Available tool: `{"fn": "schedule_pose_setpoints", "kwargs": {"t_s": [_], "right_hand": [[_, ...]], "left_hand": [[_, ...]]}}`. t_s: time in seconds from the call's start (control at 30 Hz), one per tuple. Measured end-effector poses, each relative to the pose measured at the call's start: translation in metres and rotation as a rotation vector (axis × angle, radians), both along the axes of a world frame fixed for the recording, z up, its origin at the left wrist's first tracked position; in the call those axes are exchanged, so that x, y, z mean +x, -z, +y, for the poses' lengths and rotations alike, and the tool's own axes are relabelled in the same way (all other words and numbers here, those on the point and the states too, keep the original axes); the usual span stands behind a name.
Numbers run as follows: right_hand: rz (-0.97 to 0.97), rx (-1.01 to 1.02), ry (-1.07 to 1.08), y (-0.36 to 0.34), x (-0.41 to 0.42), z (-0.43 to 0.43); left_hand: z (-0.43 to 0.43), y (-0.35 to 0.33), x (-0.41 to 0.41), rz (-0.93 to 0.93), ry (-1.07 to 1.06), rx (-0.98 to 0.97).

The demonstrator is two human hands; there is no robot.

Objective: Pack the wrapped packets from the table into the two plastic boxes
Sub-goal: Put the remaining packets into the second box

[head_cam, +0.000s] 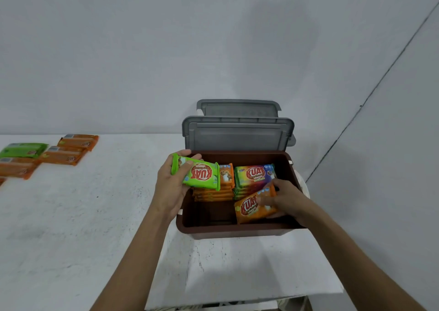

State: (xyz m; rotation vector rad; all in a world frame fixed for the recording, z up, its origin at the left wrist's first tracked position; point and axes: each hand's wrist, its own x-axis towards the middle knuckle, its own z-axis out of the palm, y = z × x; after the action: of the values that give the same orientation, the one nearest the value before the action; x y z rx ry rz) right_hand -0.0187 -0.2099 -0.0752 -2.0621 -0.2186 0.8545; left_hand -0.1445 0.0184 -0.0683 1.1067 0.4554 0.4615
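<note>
A brown plastic box [237, 230] stands open on the white table, its grey lid [237, 135] raised at the back. Inside, a row of orange packets [212, 195] fills the left half and a stack topped by a multicoloured packet [254, 174] fills the right half. My left hand [172, 184] grips a green packet [202, 174] over the box's left side. My right hand [285, 197] holds an orange packet [253, 207] tilted inside the front right of the box. A second grey lid [237, 107] shows behind; its box is hidden.
More packets lie at the table's far left: a green one [22, 149] and several orange ones [69, 150]. The table's right edge runs just past the box, and its front edge is near my forearms. A plain wall stands behind.
</note>
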Motion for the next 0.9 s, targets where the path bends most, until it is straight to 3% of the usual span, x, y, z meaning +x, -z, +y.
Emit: {"fn": "schedule_pose_setpoints", "kwargs": {"t_s": [0.23,0.43,0.7,0.9], "right_hand": [[-0.085,-0.306,-0.079,0.012,0.009,0.005],[-0.346,-0.615,-0.302,0.016,0.007,0.014],[-0.534,-0.643,-0.385,0.030,0.004,0.012],[-0.533,-0.640,-0.389,0.025,0.004,0.011]], "left_hand": [[0.001,0.001,-0.002,0.025,0.044,0.022],[0.001,0.002,0.000,0.039,0.055,-0.002],[0.001,0.001,0.001,0.061,0.055,-0.022],[0.002,0.000,0.000,0.061,0.067,-0.035]]}}
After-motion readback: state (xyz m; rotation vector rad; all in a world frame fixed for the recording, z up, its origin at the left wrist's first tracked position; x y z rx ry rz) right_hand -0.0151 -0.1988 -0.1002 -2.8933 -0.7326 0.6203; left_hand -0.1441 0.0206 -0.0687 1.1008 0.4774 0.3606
